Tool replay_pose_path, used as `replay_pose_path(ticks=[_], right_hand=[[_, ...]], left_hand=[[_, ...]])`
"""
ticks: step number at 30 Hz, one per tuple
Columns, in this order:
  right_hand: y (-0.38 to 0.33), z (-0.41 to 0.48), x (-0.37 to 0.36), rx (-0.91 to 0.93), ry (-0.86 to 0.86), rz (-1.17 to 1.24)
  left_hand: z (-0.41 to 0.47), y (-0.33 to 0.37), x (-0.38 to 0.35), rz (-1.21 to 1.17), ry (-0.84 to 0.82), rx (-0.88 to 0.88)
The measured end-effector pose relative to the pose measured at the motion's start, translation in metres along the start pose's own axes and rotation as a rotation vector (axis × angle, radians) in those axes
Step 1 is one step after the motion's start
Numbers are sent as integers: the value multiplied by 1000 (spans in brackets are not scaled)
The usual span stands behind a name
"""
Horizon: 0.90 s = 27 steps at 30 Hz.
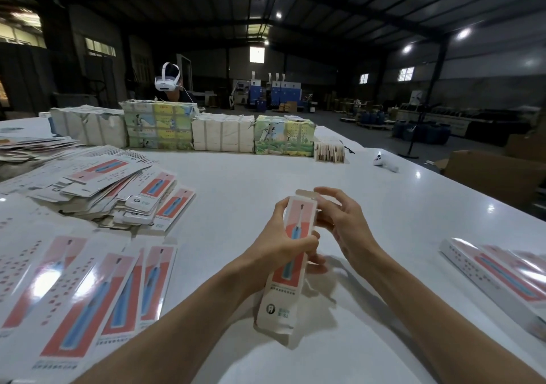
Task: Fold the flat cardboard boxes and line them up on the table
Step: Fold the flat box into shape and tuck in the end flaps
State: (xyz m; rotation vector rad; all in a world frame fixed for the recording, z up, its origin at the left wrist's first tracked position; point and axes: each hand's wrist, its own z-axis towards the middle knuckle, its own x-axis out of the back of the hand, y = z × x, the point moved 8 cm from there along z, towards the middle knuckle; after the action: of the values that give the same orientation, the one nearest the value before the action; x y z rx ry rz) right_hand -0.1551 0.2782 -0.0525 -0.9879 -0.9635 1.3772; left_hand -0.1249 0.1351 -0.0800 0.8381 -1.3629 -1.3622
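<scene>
Both forearms reach in from the bottom edge and meet over the white surface (266, 171), where they hold one long, narrow box (288, 271) clear of it. The box's long axis runs away from the person, with the printed bottom end nearest the camera and the top end farthest, leaning slightly right. The left hand (283, 243) grips the box round its middle from the left, thumb across the front face. The right hand (345, 230) sits beside the far end, fingers curled against the upper right edge. Whether they pinch a flap or only touch it, I cannot tell. The top flap (307, 194) stands open just above those fingers, so the right hand is the nearer one to tuck it. Flat boxes (88, 289) lie to the left. Folded boxes (496, 271) lie side by side to the right, well apart from the hands.
</scene>
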Motion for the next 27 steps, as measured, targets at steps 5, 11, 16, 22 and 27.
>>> replay_pose_path(ticks=[5, 11, 16, 22, 27], right_hand=[[-7, -2, 4, 90, -27, -41], [-16, -3, -1, 47, -55, 19], [-11, -3, 4, -41, 2, 77], [-8, -2, 4, -116, -30, 184], [-10, -2, 3, -106, -70, 174]], left_hand=[[-2, 2, -8, -57, -91, -6], [0, -1, -9, -21, -70, -13], [0, -2, -10, -15, -80, -52], [0, -4, -8, -38, -66, -49], [1, -2, -7, -25, -45, -54]])
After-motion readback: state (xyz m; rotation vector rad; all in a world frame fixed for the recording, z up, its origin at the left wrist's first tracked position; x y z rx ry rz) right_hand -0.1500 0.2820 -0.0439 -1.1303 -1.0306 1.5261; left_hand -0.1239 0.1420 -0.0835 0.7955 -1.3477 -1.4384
